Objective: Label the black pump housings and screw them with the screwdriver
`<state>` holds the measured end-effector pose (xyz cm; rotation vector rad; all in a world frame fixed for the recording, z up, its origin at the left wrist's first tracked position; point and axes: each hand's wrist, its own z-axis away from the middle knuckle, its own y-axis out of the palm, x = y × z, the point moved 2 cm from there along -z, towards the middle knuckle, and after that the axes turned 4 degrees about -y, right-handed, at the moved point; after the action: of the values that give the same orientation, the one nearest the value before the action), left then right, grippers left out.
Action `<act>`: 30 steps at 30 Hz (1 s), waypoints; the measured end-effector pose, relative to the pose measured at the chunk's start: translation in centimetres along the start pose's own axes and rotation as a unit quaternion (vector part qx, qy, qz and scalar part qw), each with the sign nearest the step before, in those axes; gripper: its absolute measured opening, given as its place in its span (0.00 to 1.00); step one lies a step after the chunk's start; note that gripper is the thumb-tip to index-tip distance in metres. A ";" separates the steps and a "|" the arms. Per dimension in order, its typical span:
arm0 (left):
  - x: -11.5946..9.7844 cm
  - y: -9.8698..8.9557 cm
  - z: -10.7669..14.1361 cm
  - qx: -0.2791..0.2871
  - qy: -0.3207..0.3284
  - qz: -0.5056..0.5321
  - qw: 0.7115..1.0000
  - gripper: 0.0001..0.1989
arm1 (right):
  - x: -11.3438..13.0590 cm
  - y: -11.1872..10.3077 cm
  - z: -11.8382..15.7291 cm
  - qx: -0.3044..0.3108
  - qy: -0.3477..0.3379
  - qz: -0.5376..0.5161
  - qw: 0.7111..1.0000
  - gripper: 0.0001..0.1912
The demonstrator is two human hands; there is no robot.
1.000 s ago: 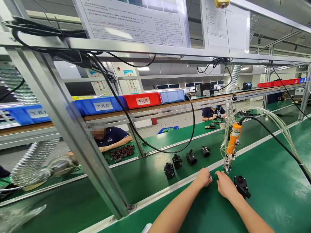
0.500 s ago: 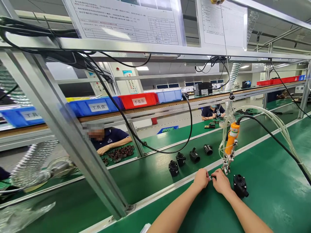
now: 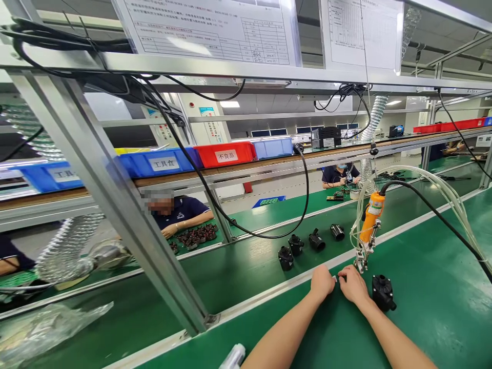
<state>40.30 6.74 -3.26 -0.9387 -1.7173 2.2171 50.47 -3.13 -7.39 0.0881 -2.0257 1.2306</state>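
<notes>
Pinching what seems a small white piece (image 3: 335, 279), mostly hidden, the left hand (image 3: 322, 283) faces the right hand (image 3: 352, 285), whose curled fingers' grip cannot be told. A black housing (image 3: 383, 293) stands near it on the tabletop (image 3: 434, 323); an orange driver (image 3: 371, 218) hangs beyond; a whitish object (image 3: 233, 356) is cut off below.

Factory assembly line: green benches (image 3: 430, 266), orange screwdriver (image 3: 371, 218), labelled bins (image 3: 226, 154).

The left forearm (image 3: 286, 328) is slanting toward the far right, the right forearm (image 3: 392, 330) toward the far left — the left hand (image 3: 323, 283) and right hand (image 3: 352, 285) are holding curled poses, just apart.
</notes>
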 end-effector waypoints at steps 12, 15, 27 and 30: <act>-0.6 1.4 1.9 -0.071 -0.037 0.057 0.995 0.08 | -0.1 -0.2 -0.1 0.003 0.002 -0.009 1.000 0.05; -0.6 1.6 2.4 -0.079 -0.022 0.071 0.994 0.05 | 0.0 -0.7 -0.1 0.002 -0.014 -0.008 1.000 0.05; 1.9 -2.2 5.3 -0.052 0.140 0.075 0.986 0.07 | 3.6 -5.0 2.7 0.004 -0.215 0.005 0.977 0.05; 1.5 -2.7 5.9 -0.038 0.163 0.080 0.983 0.07 | 4.0 -5.3 3.2 -0.001 -0.243 -0.003 0.970 0.04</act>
<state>35.07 3.60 -0.57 -1.4149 -1.6318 1.9576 48.03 -7.25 -1.83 0.4318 -2.4378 1.2936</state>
